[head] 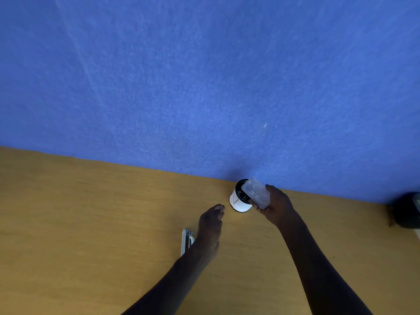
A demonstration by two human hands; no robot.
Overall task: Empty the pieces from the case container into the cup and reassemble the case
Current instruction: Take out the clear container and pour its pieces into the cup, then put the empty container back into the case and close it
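Observation:
A white cup (237, 202) with a dark inside stands on the wooden table near the blue wall. Small light pieces show inside it. My right hand (278, 206) grips a clear plastic case container (256, 193), tilted over the cup's rim. My left hand (210, 223) rests on the table just left of the cup, fingers loosely together, holding nothing. The case's other part (186, 242), a flat clear piece, lies on the table beside my left wrist, partly hidden by it.
A blue felt wall (204, 87) rises right behind the cup. A dark object (406, 210) sits at the table's right edge. Bare wooden table (79, 223) stretches to the left.

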